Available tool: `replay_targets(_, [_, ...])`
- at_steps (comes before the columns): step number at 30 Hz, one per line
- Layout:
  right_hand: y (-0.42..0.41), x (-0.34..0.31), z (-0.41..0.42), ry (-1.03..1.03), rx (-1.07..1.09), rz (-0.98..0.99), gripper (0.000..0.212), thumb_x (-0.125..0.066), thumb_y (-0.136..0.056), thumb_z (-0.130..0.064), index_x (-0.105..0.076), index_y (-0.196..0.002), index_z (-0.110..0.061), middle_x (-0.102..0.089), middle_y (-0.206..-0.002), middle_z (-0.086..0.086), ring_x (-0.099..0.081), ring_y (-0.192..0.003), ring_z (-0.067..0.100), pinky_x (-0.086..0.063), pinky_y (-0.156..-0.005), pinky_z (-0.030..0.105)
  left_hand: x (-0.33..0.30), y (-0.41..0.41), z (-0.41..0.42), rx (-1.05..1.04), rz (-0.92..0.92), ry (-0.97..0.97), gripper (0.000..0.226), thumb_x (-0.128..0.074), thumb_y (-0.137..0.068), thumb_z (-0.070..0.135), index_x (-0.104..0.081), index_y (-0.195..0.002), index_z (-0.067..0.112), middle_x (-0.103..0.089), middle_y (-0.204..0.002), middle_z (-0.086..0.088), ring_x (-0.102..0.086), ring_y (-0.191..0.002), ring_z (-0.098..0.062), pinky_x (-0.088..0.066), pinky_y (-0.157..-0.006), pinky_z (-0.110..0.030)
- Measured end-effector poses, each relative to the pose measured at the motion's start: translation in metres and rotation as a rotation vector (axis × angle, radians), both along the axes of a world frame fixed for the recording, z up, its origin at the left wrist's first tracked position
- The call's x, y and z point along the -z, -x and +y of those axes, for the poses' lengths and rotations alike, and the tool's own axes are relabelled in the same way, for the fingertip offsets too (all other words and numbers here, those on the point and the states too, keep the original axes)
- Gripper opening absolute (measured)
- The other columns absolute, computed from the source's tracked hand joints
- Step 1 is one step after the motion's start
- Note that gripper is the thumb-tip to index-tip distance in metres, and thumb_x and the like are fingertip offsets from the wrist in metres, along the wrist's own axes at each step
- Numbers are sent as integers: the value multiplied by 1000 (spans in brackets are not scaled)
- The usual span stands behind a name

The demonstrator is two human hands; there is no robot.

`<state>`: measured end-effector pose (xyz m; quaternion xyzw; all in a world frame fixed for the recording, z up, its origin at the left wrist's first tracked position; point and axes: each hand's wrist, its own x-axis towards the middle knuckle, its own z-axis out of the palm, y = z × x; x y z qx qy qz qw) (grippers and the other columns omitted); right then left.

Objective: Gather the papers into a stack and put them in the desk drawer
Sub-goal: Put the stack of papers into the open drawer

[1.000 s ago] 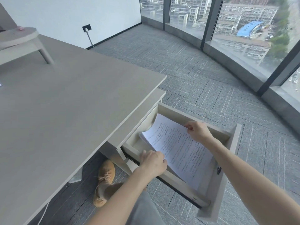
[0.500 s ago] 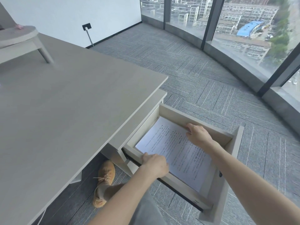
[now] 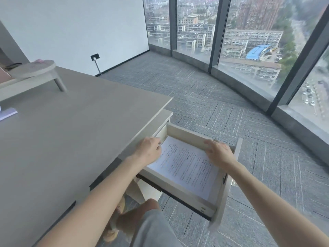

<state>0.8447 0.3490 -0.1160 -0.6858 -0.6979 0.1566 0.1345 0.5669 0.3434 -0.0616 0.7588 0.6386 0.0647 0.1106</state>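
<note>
The stack of printed papers lies flat on the bottom of the open desk drawer, which sticks out from under the grey desk. My left hand hovers at the papers' upper left corner by the desk edge, fingers loosely bent, fingertips touching the sheet's edge. My right hand rests with fingers spread on the papers' far right edge, against the drawer's far wall. Neither hand grips the papers.
A small raised stand stands at the desk's back left, and a pale purple item lies at the left edge. My knee and tan shoe are below the drawer. Grey carpet runs to floor-height windows.
The papers went from curled and held up to lying flat in the drawer. My left hand left the drawer's near wall and moved to the papers' inner corner. The view tilted upward.
</note>
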Motion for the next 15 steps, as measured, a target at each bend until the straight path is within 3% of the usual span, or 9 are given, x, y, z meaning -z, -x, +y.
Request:
replay_targets(6, [-40, -11, -50, -159, 239, 106, 44, -52, -91, -8, -59, -134, -15, -55, -139, 12, -51, -126, 33, -38, -106, 46, -35, 28, 11, 50, -47, -95, 36, -50, -94, 3, -60, -128, -1, -59, -136, -17, -52, -126, -34, -35, -102, -33])
replay_targets(9, [-58, -9, -76, -92, 391, 242, 50, -48, -91, -5, -52, -140, -13, -51, -141, 17, -50, -129, 34, -41, -104, 46, -36, 38, 17, 38, -78, -172, 40, -55, -88, -3, -60, -128, -3, -59, -134, -23, -51, -123, -41, -33, -103, -36])
replay_targets(11, [-67, -6, -91, 29, 411, 339, 55, -49, -89, -1, -49, -143, -11, -51, -144, 17, -52, -129, 33, -44, -102, 43, -34, 47, 23, -2, -40, -113, 48, -58, -92, 9, -52, -139, 3, -48, -146, -26, -44, -134, -43, -29, -110, -37])
replay_targets(15, [-71, 9, -105, 287, 322, 503, 64, -64, -89, -12, -43, -149, -22, -55, -139, 11, -58, -119, 27, -52, -92, 38, -31, 72, 23, -58, 223, 76, 66, -42, -98, 54, -15, -157, 39, -8, -168, -10, -6, -154, -32, -9, -119, -49])
